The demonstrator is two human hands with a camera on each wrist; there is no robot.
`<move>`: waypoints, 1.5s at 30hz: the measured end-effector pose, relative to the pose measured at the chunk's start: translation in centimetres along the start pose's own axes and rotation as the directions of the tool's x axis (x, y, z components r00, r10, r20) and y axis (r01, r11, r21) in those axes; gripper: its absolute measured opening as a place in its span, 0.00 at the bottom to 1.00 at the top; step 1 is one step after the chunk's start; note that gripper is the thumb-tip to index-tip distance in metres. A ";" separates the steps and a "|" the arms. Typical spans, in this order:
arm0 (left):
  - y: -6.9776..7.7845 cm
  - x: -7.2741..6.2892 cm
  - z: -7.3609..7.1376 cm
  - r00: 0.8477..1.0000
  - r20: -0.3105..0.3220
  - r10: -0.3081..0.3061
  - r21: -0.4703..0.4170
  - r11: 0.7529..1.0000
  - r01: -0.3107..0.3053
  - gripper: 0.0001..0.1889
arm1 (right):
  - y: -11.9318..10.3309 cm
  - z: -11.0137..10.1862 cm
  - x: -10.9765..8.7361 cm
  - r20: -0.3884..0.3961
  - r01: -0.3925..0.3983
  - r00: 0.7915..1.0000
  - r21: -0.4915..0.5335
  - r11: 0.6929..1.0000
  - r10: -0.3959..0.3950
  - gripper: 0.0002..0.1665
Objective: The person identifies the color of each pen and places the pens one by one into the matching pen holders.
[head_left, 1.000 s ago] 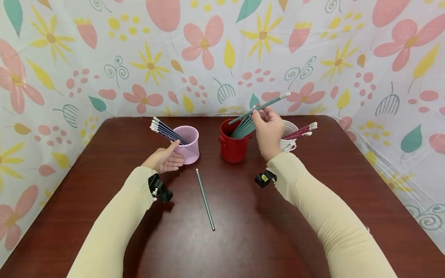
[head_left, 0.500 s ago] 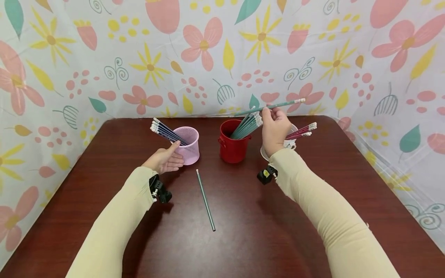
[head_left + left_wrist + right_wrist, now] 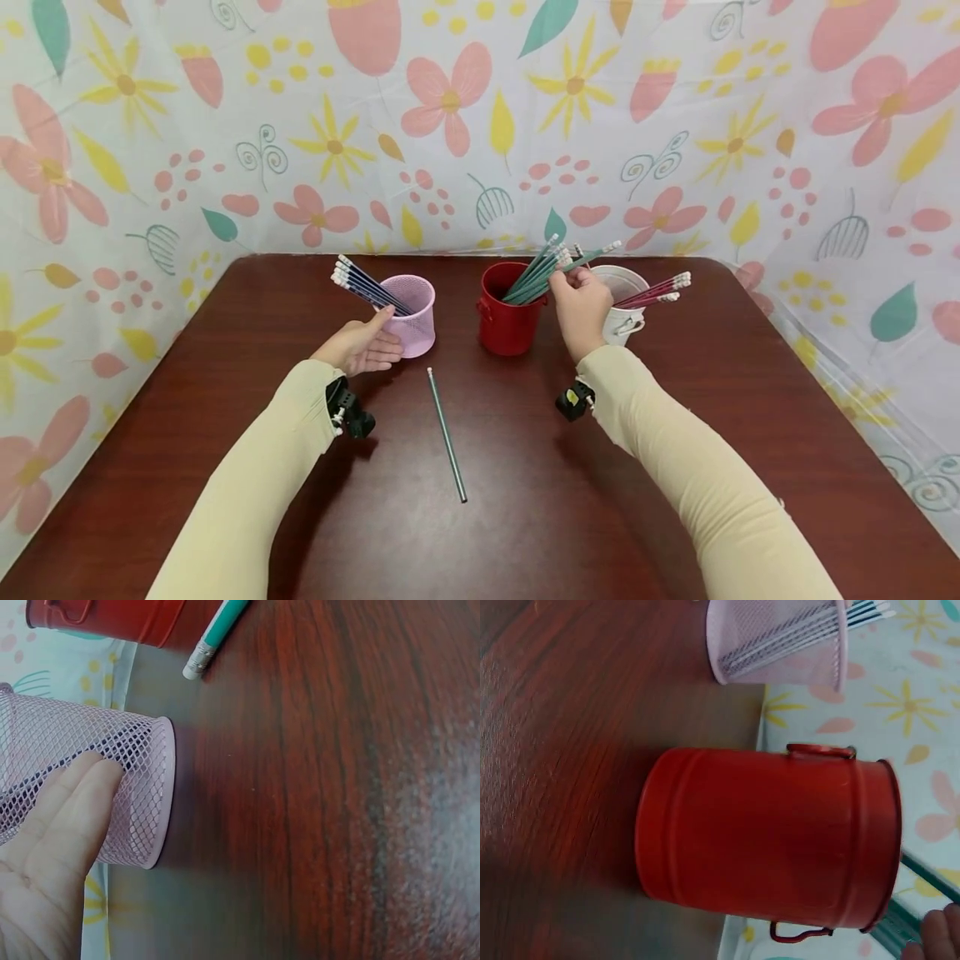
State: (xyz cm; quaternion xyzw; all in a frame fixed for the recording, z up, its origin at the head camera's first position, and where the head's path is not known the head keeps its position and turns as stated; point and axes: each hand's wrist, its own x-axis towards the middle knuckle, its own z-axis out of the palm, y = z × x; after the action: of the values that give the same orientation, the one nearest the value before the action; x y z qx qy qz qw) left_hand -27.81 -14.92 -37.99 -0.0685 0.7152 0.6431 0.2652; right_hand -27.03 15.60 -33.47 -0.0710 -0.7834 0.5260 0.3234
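Observation:
My left hand (image 3: 362,343) touches the near left side of a pink mesh pencil cup (image 3: 418,325), thumb at the rim. In the left wrist view its straight fingers (image 3: 86,795) lie along the mesh. Navy pencils (image 3: 363,282) lean out of this cup. At the red bucket (image 3: 506,332), my right hand (image 3: 582,310) pinches a green pencil (image 3: 602,252), white eraser end up to the right. The pencil's lower part is hidden among several green pencils (image 3: 534,282) in the bucket. Only fingertips of the right hand show in the right wrist view, beside green pencils (image 3: 896,924).
A single green pencil (image 3: 447,437) lies on the dark wooden table (image 3: 517,508), eraser end away from me. Right of the red bucket stands a white bucket (image 3: 619,327) with dark red pencils (image 3: 656,292) leaning right. Patterned cloth (image 3: 450,167) hangs behind the table.
My right hand first drew right with the green pencil, clear of the bunch, then came back left and down, bringing it to the red bucket. The left hand stays at the pink cup.

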 end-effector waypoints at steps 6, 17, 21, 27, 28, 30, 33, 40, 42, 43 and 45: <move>0.1 0.1 0.0 1.000 0.003 0.000 0.006 1.000 0.000 0.40 | 0.7 0.1 0.4 0.042 -0.051 0.998 -0.100 0.994 0.055 0.14; 0.3 0.1 -0.2 1.000 -0.001 -0.015 0.013 1.000 0.015 0.40 | 0.6 -0.1 1.9 0.265 0.057 0.963 -0.364 0.930 0.045 0.18; 0.4 0.0 0.0 1.000 0.005 -0.020 0.040 0.999 0.019 0.39 | 0.0 -0.6 3.0 0.381 0.122 0.923 -0.434 0.892 0.060 0.20; 0.5 -0.2 0.0 1.000 -0.002 -0.018 0.054 0.998 0.018 0.39 | -0.6 -0.8 4.0 0.489 0.090 0.855 -0.469 0.878 0.174 0.21; 0.5 -0.2 0.0 1.000 -0.005 -0.015 0.052 0.999 0.016 0.39 | -0.6 -0.8 4.0 0.498 0.067 0.845 -0.461 0.885 0.196 0.20; 0.5 -0.2 0.0 1.000 -0.009 -0.011 0.043 0.999 0.012 0.39 | -0.5 -0.6 4.0 0.512 0.031 0.827 -0.454 0.890 0.233 0.20; 0.4 -0.2 -0.1 1.000 -0.011 -0.013 0.034 0.999 0.014 0.38 | -0.2 -0.3 3.7 0.520 0.040 0.817 -0.480 0.876 0.247 0.20; 0.4 -0.2 0.0 1.000 -0.019 -0.008 0.035 0.999 0.009 0.38 | 0.6 0.1 2.9 0.490 0.087 0.856 -0.455 0.886 0.167 0.19; 0.5 -0.2 0.0 1.000 -0.019 -0.008 0.038 0.999 0.008 0.38 | 0.7 0.3 2.7 0.461 0.039 0.867 -0.440 0.897 0.188 0.17; 0.5 -0.1 0.0 1.000 -0.023 -0.008 0.036 0.999 0.009 0.38 | 0.7 0.4 2.6 0.446 0.009 0.872 -0.431 0.903 0.204 0.16; 0.5 -0.1 0.0 1.000 -0.025 -0.010 0.030 0.999 0.010 0.38 | 0.9 0.7 2.4 0.424 -0.053 0.873 -0.404 0.913 0.239 0.15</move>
State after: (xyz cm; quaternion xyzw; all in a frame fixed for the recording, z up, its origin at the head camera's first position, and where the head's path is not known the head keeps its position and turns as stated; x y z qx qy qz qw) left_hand -27.91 -14.83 -37.44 -0.0761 0.7277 0.6299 0.2605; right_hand -29.48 16.53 -33.41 -0.0644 -0.9167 0.3889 0.0647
